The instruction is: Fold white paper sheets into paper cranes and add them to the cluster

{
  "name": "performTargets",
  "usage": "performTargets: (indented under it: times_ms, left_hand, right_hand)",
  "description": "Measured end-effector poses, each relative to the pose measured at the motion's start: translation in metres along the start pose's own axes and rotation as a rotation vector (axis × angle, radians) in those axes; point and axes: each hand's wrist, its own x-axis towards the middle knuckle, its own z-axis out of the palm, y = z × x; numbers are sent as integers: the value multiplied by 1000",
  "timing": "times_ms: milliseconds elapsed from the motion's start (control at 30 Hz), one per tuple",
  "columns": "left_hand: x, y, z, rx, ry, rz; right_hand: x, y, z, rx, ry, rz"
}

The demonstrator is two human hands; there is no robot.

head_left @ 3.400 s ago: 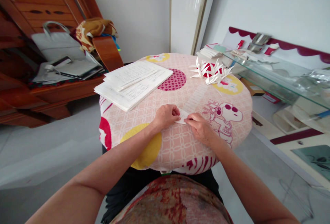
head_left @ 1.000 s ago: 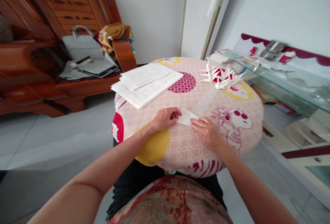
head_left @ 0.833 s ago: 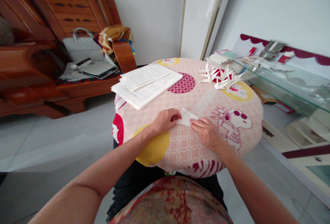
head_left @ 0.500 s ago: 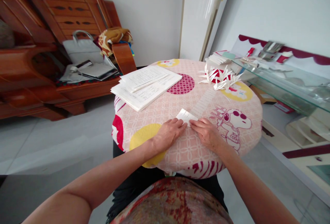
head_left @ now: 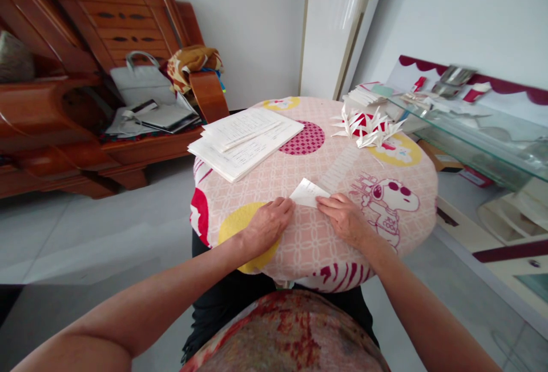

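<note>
A small white folded sheet of paper (head_left: 305,193), shaped like a triangle with its point facing away from me, lies flat on the round cloth-covered table (head_left: 308,229). My left hand (head_left: 272,221) is at its left corner, fingers closed together on the edge. At the right corner, my right hand (head_left: 342,217) has its fingers pressed on the paper. The thumbs are mostly hidden under the hands. Just beyond lies a narrow printed paper strip (head_left: 340,169). Several white folded paper cranes (head_left: 368,126) stand together toward the back right.
A stack of printed sheets (head_left: 246,149) lies at the back left of the table. To the right, a glass shelf (head_left: 471,126) comes close to the table's edge. A wooden sofa (head_left: 128,18) with a grey bag (head_left: 141,84) stands on the left.
My left hand has slid left along the paper's near edge to its left corner, uncovering more of the sheet. My right hand stays at the right corner.
</note>
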Motion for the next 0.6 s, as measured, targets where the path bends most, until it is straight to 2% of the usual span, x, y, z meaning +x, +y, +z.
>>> performTargets:
  times_ms: [133, 233, 300, 367, 433, 467, 500, 567, 600]
  left_hand:
    - [-7, -7, 2, -23, 26, -22]
    - [-9, -16, 3, -94, 91, -50]
    - [-9, -23, 2, -184, 178, -92]
    - [-5, -26, 1, -283, 323, -124]
    - [2, -23, 2, -335, 443, -81]
    - [6, -19, 3, -341, 467, -33]
    - [10, -15, 5, -328, 450, 20]
    - [16, -5, 11, -275, 340, 135]
    - [18, 0, 14, -242, 307, 152]
  right_hand:
    - [0, 0, 0, 14, -11, 4]
    - [1, 0, 0, 20, -16, 0]
    - [1, 0, 1, 15, -8, -2]
    - [1, 0, 2, 12, 1, -4]
    - [1, 0, 3, 10, 9, -5]
    - [2, -1, 3, 9, 12, -3]
    - [2, -1, 3, 7, 10, 0]
    - [3, -3, 1, 5, -8, 3]
    - [3, -3, 0, 2, -21, 3]
